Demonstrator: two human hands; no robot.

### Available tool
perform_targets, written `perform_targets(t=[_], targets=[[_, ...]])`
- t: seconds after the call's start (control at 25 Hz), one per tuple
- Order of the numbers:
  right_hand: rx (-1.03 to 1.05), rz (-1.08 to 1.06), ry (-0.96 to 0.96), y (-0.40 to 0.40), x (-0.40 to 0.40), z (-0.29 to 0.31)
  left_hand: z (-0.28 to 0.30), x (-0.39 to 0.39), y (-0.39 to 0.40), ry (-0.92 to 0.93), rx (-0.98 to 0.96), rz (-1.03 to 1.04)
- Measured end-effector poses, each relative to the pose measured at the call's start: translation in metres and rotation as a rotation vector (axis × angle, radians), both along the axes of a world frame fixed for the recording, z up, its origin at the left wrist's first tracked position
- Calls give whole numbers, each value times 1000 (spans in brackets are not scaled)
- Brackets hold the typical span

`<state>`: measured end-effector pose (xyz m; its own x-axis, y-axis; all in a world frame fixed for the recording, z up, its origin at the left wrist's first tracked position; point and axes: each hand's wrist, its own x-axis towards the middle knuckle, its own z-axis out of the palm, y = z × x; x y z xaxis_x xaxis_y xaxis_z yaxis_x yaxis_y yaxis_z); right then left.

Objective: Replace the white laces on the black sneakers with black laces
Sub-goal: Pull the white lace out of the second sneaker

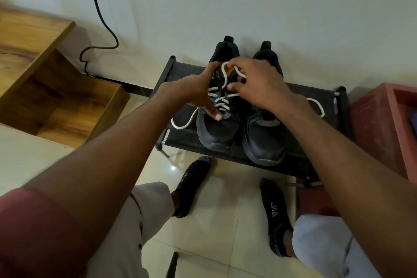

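Two black sneakers (239, 124) stand side by side on a low black shoe rack (316, 97), toes at its near edge, heels against the wall beyond the hands. The left hand (198, 90) grips the left-side sneaker (217, 129), thumb pressed on its toe. The right hand (257, 83) pinches the white lace (222, 99) near the tongue. One loose lace end trails left of the left hand, another right of the right wrist. Open tile floor (225, 198) lies nearer, with two socked feet (191, 185).
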<state>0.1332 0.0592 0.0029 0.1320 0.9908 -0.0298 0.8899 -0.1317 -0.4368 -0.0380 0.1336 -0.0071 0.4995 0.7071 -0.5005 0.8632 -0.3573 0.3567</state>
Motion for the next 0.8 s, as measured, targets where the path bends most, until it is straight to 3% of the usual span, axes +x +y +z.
perform_targets(t=[0.16, 0.32, 0.64, 0.8], targets=[[-7, 22, -198, -1, -19, -9, -3, 0, 2, 15, -13, -6], [-34, -81, -199, 6, -29, -10, -3, 2, 0, -9, -3, -19], [-255, -71, -267, 17, -38, 0, -5, 1, 0, -22, -22, 1], [-67, -129, -110, 15, -34, -8, -4, -1, 3, -45, -38, 12]])
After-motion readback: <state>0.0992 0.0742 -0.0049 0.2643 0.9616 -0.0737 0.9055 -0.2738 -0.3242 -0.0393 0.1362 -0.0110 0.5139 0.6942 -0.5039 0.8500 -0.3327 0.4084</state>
